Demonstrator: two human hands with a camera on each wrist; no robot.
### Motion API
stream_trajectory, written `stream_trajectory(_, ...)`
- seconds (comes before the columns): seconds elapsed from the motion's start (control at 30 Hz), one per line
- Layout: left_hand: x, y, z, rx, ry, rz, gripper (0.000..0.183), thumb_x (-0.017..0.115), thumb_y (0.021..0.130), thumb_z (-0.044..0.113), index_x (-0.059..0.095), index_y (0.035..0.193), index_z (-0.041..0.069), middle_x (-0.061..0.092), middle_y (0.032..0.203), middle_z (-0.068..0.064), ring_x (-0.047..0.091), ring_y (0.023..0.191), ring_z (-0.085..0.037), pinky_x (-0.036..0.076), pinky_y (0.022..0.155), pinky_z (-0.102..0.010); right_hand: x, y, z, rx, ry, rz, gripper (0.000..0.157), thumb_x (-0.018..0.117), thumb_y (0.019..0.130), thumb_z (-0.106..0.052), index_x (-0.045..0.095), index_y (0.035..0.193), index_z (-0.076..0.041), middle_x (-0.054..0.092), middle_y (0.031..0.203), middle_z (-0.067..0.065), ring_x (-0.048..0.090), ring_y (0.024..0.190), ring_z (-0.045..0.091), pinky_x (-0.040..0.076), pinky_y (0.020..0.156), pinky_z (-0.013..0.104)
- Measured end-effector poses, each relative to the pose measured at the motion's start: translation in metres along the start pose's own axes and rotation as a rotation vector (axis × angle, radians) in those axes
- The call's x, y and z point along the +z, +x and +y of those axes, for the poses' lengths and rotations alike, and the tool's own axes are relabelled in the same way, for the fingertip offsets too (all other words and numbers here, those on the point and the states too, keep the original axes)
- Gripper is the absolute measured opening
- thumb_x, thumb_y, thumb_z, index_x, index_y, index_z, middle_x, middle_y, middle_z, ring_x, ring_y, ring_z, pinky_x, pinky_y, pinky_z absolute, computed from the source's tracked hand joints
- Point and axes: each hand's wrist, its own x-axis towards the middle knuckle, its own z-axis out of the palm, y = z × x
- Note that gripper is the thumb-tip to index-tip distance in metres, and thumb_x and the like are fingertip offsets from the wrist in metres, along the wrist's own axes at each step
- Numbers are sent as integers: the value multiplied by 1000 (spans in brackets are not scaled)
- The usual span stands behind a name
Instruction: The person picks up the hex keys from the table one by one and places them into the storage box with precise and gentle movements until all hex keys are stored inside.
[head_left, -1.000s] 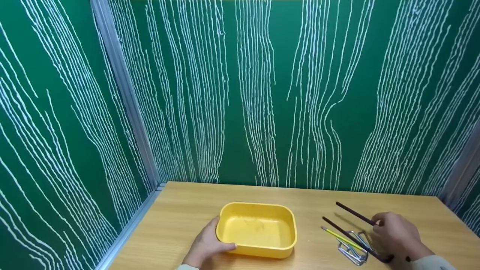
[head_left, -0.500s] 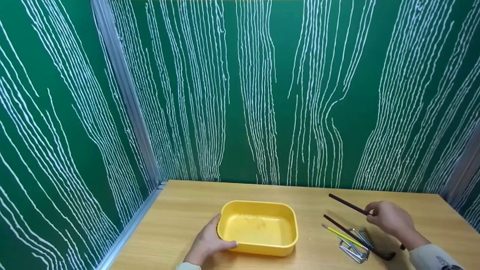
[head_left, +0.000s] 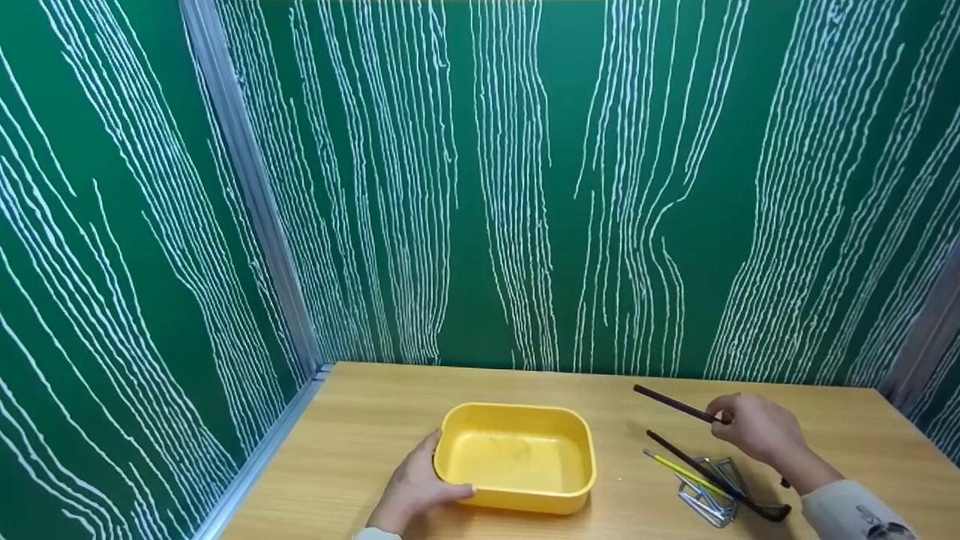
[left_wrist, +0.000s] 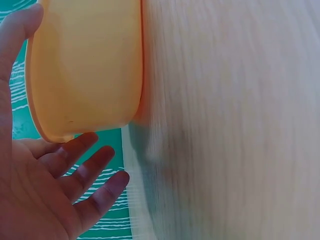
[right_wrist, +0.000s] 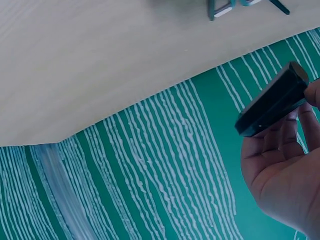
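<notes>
My left hand (head_left: 420,484) holds the left end of a yellow plastic box (head_left: 540,502), thumb at the near rim and fingers at its side. In the left wrist view the box (left_wrist: 90,65) sits between thumb and fingers. My right hand (head_left: 761,427) pinches a thin dark brown stick (head_left: 671,403) above the table, pointing to the far left. In the right wrist view the stick's near end (right_wrist: 272,100) looks faceted and blunt. Below this hand lie a second dark stick (head_left: 679,452) with a bent black end, a yellow pencil (head_left: 686,472) and silver wire-like metal pieces (head_left: 705,506).
The wooden table (head_left: 382,420) backs onto a green wall (head_left: 480,187) with white wavy lines. A grey metal post (head_left: 259,187) stands in the left corner, with another green panel (head_left: 90,300) along the left side. Table surface lies between the box and the metal pieces.
My right hand has lifted the dark stick off the pile and moved it left, toward the box. The left hand and box stay in place.
</notes>
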Motion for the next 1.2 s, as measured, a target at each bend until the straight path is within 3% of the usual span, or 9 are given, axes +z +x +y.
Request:
stream_trajectory(0.47,2,1,1,-55,-21,16,114,81,38,52,31,135,21,41,133,2,43,113,-17,28,100,-48,2,8,-30,-88,-1,60,16,62,72,-17,67,88,-16,58,73,-2,46,57,12,33,43,26)
stream_trajectory(0.73,1,0,-1,26,21,14,119,78,35,60,30,136,17,43,132,0,45,110,-16,32,98,-43,4,14,-49,-145,-5,110,16,61,72,-15,67,86,-19,58,73,-4,44,56,10,32,40,25)
stream_trajectory(1.2,-1,0,-1,-13,17,14,119,78,35,59,30,136,19,41,133,1,43,114,-16,29,100,-45,12,23,-80,-164,44,139,13,64,71,-17,67,83,-20,56,72,-6,46,61,11,36,48,24)
